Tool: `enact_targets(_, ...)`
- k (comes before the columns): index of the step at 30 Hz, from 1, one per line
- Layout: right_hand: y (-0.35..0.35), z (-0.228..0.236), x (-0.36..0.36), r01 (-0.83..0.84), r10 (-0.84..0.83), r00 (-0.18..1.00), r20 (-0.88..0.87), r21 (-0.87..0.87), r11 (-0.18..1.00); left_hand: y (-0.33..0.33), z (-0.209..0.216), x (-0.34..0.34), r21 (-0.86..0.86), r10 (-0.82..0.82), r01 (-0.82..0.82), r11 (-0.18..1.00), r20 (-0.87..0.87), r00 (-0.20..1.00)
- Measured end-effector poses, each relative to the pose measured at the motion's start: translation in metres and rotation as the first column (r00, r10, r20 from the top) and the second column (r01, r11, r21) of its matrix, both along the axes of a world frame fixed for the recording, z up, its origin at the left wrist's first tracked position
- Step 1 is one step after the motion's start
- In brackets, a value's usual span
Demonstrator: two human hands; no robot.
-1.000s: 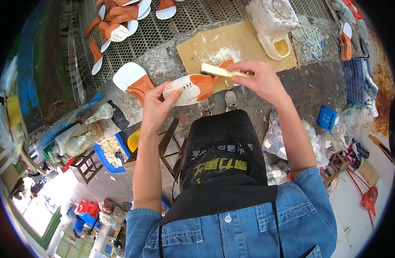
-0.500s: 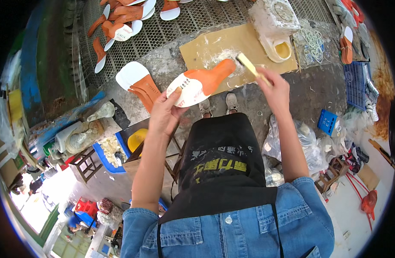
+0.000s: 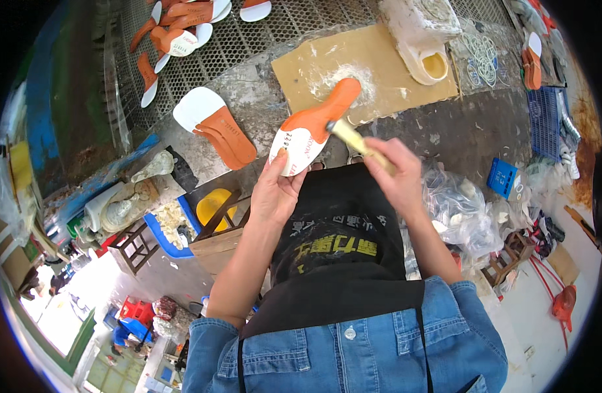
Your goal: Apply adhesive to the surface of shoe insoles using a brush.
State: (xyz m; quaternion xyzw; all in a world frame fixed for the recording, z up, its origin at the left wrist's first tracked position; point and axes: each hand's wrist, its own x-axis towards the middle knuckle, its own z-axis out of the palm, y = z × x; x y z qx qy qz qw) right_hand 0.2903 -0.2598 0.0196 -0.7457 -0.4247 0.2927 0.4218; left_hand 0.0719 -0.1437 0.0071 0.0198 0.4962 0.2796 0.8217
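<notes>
My left hand point(image 3: 278, 190) grips an insole point(image 3: 320, 116) by its white forefoot end, thumb on top. The rest of the insole is orange-brown, and its heel end points away to the upper right. In my right hand point(image 3: 394, 171) is a brush point(image 3: 354, 139) with a pale yellow handle. Its dark head meets the insole's right edge, near where brown and white join. A small stack of brown-and-white insoles point(image 3: 222, 134) lies on the bench to the left. Beyond the held insole is a sheet of brown cardboard point(image 3: 392, 62) smeared with white.
A crusted white container with a yellowish opening point(image 3: 434, 65) stands on the cardboard's far right. More insoles point(image 3: 183, 40) are heaped on a metal mesh point(image 3: 248, 56) at the back left. Coiled string point(image 3: 482, 59) and a blue crate point(image 3: 543, 124) are to the right.
The brush has moved left and nearer me, from the heel tip to the insole's right edge. My left hand has shifted right, and the insole is tilted more steeply away from me.
</notes>
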Motion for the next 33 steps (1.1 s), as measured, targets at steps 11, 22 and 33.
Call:
enact_targets(11,0.009,-0.024,0.015,0.109,-0.104,0.993,0.05,-0.101,0.989,0.001,-0.026,-0.015,-0.082,0.069,-0.058,0.995,0.148,0.987)
enact_targets(22,0.015,-0.003,0.109,0.359,-0.322,0.902,0.287,-0.085,0.929,0.012,-0.022,-0.014,-0.026,0.043,-0.043,0.999,0.013,0.999)
enact_targets(33,0.021,-0.065,0.071,0.316,-0.317,0.948,0.016,-0.128,0.94,0.011,-0.034,-0.012,-0.114,0.071,-0.062,0.992,0.077,0.995)
